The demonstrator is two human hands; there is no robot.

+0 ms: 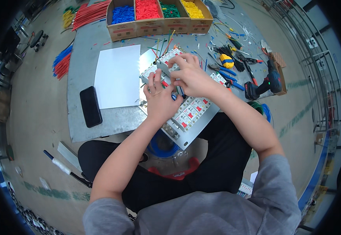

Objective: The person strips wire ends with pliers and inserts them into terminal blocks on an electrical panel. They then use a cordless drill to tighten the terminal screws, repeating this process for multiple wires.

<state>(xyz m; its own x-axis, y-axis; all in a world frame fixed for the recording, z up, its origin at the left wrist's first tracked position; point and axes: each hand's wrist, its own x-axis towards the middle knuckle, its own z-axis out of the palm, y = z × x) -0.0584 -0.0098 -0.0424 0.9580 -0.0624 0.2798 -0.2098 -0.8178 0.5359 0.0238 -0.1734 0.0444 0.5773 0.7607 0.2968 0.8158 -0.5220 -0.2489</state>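
A metal mounting plate (pixel 192 135) with rows of white circuit breakers (pixel 190 113) with red switches lies tilted across the table's front edge, over my lap. My left hand (pixel 160 100) rests on it with fingers stretched apart over a breaker and its thumb toward the middle. Close by on the right, my right hand (pixel 194 76) bends over the breakers, thumb and fingers drawn together. What they pinch is hidden. Short dark and blue wires (pixel 181 93) show between the two hands. Thin coloured wires (pixel 168 45) stick up at the plate's far end.
A divided cardboard box (pixel 160 27) holds blue, red, green and yellow sleeves at the back. To the left lie white paper (pixel 117 76) and a black phone (pixel 91 106). On the right are blue-handled pliers (pixel 227 72), yellow tape (pixel 227 60) and a cordless drill (pixel 266 82).
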